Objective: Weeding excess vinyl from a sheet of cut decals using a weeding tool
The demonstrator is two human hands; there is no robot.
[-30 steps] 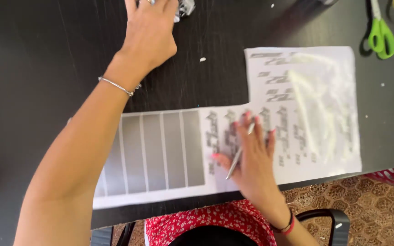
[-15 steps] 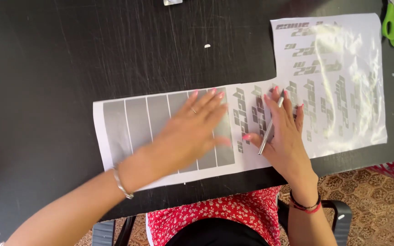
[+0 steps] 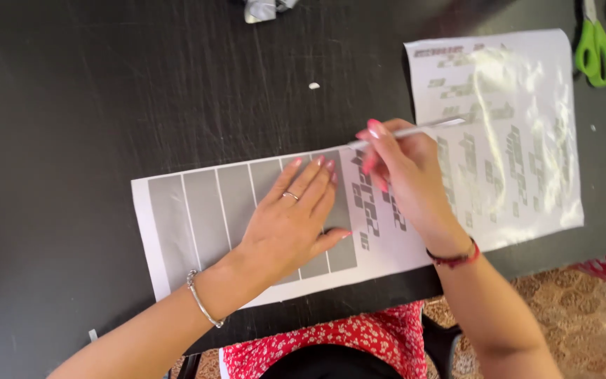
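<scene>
Now our left hand (image 3: 292, 224) lies spread flat on the grey sticker sheet (image 3: 247, 224) at the table (image 3: 106, 91) edge; our right hand (image 3: 405, 172) pinches a thin tool (image 3: 415, 130); we should press firmly and work it gently.

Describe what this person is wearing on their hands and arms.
Both forearms are bare, with no sleeves showing. The left hand has a thin ring on one finger and a slim silver bangle at the wrist. The right hand has a red bracelet at the wrist. The nails on both hands are painted pink.
</scene>
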